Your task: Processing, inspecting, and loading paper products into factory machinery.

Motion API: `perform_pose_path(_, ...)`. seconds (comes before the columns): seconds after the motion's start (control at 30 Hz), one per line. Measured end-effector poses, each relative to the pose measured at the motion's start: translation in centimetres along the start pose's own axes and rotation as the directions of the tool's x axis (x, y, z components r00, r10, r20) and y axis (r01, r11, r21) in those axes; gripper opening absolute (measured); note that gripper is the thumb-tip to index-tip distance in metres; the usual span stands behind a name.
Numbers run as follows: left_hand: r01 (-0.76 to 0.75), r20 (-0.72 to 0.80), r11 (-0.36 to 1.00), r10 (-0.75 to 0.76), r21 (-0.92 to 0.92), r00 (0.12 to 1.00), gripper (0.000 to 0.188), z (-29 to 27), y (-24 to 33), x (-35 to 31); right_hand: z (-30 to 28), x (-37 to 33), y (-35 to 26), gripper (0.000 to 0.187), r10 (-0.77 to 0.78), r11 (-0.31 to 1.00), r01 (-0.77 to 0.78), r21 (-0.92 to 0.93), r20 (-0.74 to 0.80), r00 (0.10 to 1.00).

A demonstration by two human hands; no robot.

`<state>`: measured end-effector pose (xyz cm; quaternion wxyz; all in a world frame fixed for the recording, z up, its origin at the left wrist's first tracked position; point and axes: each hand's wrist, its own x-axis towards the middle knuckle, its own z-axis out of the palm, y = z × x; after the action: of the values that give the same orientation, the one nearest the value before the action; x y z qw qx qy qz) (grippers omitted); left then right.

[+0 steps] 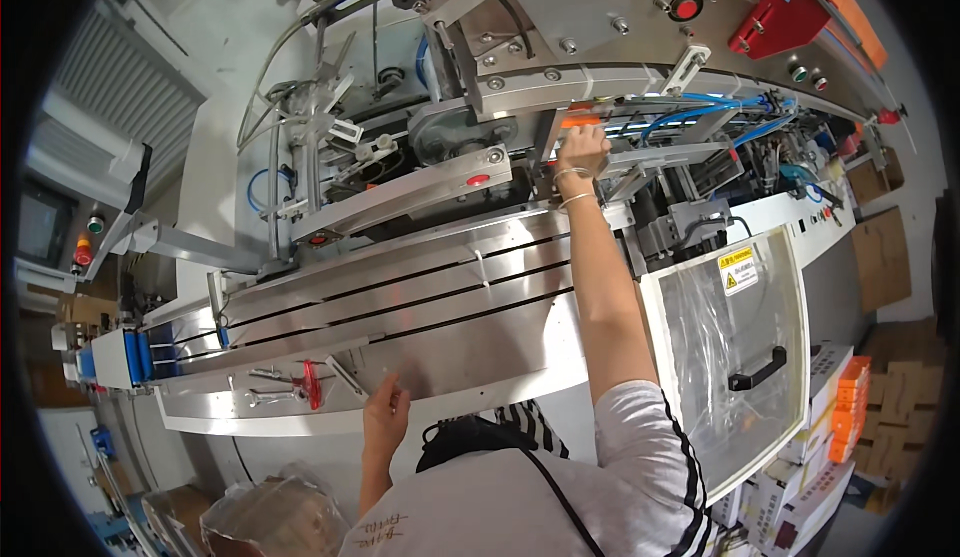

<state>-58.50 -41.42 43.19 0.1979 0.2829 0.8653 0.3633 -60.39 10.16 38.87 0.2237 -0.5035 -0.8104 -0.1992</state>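
Note:
My right arm stretches forward over the metal bench, and my right hand (584,153) is at the machine's opening. Its fingers are curled down beside an orange piece (580,120); what they grip, if anything, is hidden. A metal bar with a red round button (478,180) lies to the left of that hand. My left hand (386,412) is low at the bench's front edge, loosely bent with the thumb apart, and nothing shows in it. Close by on the bench are a slim metal bracket (346,377) and a red tool (312,385) among small metal tools.
The slotted metal bench (470,307) runs leftward to a blue roller (137,356). At right stands a clear-panelled cover with a black handle (758,369). Blue air hoses (700,112) cross the machine. Cartons (800,492) are stacked lower right; a plastic-wrapped box (270,517) sits lower left.

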Motion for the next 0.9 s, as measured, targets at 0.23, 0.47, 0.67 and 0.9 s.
perform_pose_path(0.23,-0.097,-0.011,0.995,0.098,0.013,0.995,0.028,0.5,1.4,0.7,-2.3,-0.8,-0.5,0.006,0.008,0.973,0.027,0.231,-0.146,0.989)
perform_pose_path(0.47,-0.095,0.031,0.995,0.094,0.021,0.995,0.027,0.1,0.4,0.1,-0.5,-3.2,-0.1,0.009,0.103,0.987,-0.106,0.118,0.038,0.994)
perform_pose_path(0.67,-0.107,0.001,0.994,0.107,0.014,0.994,0.025,0.9,0.1,0.4,-1.3,-0.9,0.3,0.009,0.032,0.904,-0.049,0.425,0.048,0.998)
perform_pose_path(0.9,-0.122,0.055,0.992,0.123,-0.011,0.991,0.022,1.9,0.6,1.1,-2.3,-2.6,0.4,0.020,0.084,0.812,-0.125,0.569,0.099,0.992)
